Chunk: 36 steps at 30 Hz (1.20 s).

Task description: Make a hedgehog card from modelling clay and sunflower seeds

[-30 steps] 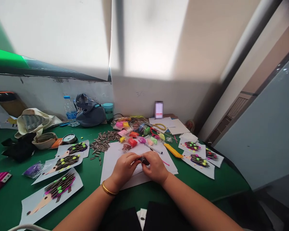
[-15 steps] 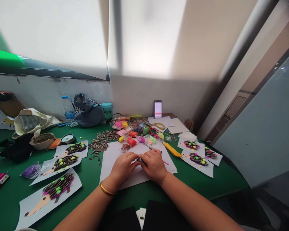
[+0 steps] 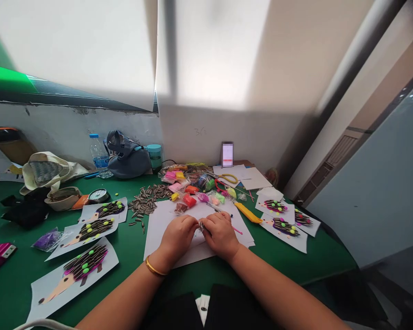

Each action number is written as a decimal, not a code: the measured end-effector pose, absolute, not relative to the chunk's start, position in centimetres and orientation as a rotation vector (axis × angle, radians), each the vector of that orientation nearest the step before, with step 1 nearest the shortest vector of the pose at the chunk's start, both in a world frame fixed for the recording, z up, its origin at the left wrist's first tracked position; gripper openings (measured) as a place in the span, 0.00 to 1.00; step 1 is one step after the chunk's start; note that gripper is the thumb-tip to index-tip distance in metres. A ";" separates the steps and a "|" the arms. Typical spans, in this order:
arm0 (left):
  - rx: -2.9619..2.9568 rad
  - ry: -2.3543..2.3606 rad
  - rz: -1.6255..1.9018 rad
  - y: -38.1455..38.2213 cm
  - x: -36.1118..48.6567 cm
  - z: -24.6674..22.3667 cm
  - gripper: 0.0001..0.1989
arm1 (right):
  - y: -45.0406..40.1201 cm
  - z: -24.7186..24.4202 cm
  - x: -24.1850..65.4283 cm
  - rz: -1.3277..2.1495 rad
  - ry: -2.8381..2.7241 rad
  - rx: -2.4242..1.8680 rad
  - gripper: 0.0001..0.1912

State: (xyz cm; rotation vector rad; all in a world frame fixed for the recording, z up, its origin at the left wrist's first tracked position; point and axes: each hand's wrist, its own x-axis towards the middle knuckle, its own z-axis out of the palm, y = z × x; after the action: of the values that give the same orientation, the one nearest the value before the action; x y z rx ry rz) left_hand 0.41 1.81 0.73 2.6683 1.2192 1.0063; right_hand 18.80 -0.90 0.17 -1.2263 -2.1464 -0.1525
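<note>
Over the white paper (image 3: 155,231), my left hand (image 3: 178,234) and my right hand (image 3: 222,234) meet, fingers closed. Between their fingertips is a small dark packet in clear plastic (image 3: 201,226), mostly hidden; it looks like a packet of modelling clay. Bagged clay in several colours lies just beyond, with a red packet (image 3: 189,200) and a brown packet (image 3: 181,208) nearest. A pen (image 3: 217,208) and a thin pink stick (image 3: 237,230) lie by my right hand. Striped sunflower seeds (image 3: 145,200) are heaped beyond my left hand.
Hedgehog pictures lie at the left (image 3: 84,270) and right (image 3: 282,228). A yellow craft knife (image 3: 248,212) and yellow-handled scissors (image 3: 229,178) lie right of centre. A phone (image 3: 227,155) leans on the wall. A bottle (image 3: 99,158) and blue bag (image 3: 129,160) stand behind.
The dark packet has shifted between my fingertips, and more clear plastic shows below it. My hands stay together over the paper. The view has moved slightly.
</note>
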 end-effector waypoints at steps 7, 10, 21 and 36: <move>2.697 1.282 0.945 1.6 0.2 1.0 0.07 | -0.7 -0.4 18.9 -0.176 -2.133 -1.253 0.10; 2.637 1.342 0.926 1.5 0.3 1.1 0.06 | -0.7 -0.4 18.8 -0.196 -2.132 -1.241 0.10; 2.069 1.174 1.121 2.5 0.4 0.0 0.03 | -1.0 0.0 18.7 -0.139 -2.088 -1.191 0.17; 2.145 1.100 1.291 2.3 0.7 0.5 0.05 | -0.3 0.1 19.0 0.138 -1.944 -1.076 0.14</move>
State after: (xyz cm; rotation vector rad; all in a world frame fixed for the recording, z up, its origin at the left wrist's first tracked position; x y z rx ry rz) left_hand 0.72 2.34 0.53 2.1445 1.0999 1.2911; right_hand 18.97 -0.32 0.11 -1.0761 -1.9440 0.1382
